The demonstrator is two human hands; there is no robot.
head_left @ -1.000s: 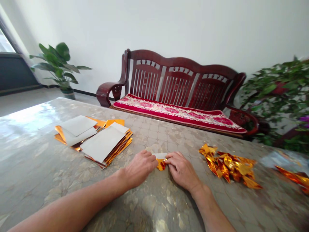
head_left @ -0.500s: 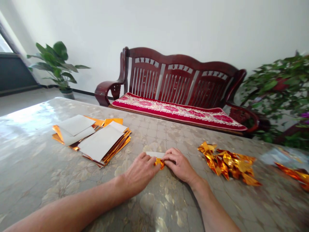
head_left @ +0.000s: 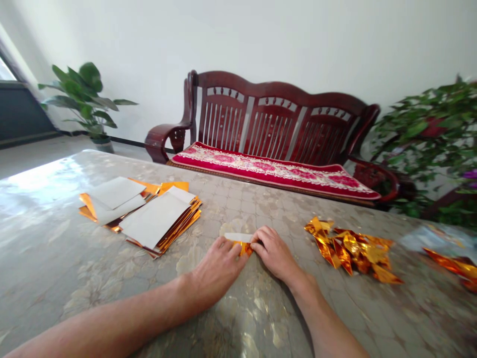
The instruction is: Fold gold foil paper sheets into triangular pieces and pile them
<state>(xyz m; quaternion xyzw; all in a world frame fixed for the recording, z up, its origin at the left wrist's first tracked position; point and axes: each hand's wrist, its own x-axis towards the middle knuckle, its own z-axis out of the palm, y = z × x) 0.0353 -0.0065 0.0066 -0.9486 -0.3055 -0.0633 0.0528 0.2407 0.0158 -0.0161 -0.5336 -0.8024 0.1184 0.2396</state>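
Observation:
A sheet of gold foil paper (head_left: pixel 244 247) lies on the table between my hands, partly folded, with a pale strip of its back showing along the far edge. My left hand (head_left: pixel 222 261) presses on its left part, fingers bent and closed on the paper. My right hand (head_left: pixel 275 252) pinches its right end between thumb and fingers. Both hands cover much of the sheet. To the left lie stacked sheets of foil paper (head_left: pixel 158 217), pale side up with gold edges. Right of my hands is a pile of folded gold foil pieces (head_left: pixel 354 248).
A patterned cover lies over the table (head_left: pixel 122 298). At the right edge are a clear plastic bag (head_left: pixel 436 241) and more gold foil (head_left: pixel 450 263). Beyond the table stands a dark wooden bench (head_left: pixel 276 119) with a red floral cushion (head_left: pixel 268 166). Potted plants (head_left: pixel 84 94) flank it.
The gold part between my hands now looks flatter and lower. My right fingers have shifted slightly along its right end. Both hands stay on the paper.

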